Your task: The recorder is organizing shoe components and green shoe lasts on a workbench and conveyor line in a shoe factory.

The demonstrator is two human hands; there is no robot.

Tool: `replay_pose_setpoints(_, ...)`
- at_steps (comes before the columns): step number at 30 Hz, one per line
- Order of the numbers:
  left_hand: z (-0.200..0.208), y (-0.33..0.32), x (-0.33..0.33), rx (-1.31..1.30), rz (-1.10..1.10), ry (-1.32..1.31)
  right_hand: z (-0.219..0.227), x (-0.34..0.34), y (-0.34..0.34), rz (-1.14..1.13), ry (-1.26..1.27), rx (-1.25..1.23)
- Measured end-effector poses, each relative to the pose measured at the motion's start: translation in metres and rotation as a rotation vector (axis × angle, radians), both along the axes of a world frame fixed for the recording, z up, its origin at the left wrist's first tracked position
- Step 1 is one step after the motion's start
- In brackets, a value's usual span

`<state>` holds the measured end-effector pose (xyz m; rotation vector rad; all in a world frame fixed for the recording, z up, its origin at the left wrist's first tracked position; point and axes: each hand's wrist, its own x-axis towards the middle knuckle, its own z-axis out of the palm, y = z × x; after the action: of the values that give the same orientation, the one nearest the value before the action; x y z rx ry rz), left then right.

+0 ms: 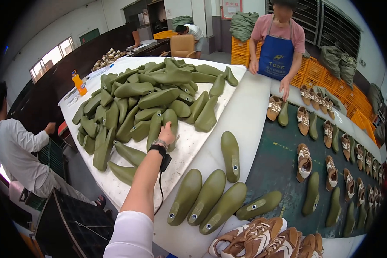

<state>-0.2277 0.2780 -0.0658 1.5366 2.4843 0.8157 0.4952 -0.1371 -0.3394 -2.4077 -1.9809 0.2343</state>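
Observation:
My left hand [168, 134] reaches onto a white-topped table [182, 161] and closes round a green shoe last [170, 116] at the near right side of a big heap of lasts [135, 101]. Its fingers are partly hidden. A black band with a small box and a cable sits on that wrist, beside a bracelet. Closer to me, several lasts lie side by side on a white surface, among them one last [185, 197] at the left and a separate last [230, 157] farther up. My right hand is not in view.
Brown-and-white sneakers [249, 238] stand at the near edge. Right of them, a dark green belt [271, 159] carries rows of sneakers and lasts. Across it, a person in a blue apron [275, 56] touches a last. An orange bottle [78, 83] stands at the table's far left.

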Motion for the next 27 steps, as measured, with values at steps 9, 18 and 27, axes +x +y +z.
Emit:
replay_pose_setpoints(9, 0.016, -0.094, 0.022, -0.072, -0.378, -0.284, 0.010, 0.008, -0.026, -0.025, 0.006, 0.030)
replay_pose_setpoints(18, 0.029, -0.069, 0.073, -0.083, -0.792, -0.256, 0.023, 0.021, -0.008, 0.056, 0.000, 0.066)
replay_pose_setpoints(27, -0.011, -0.002, -0.036, -0.109, 0.133, 0.113, 0.018, 0.005, -0.015, -0.045, -0.013, 0.088)
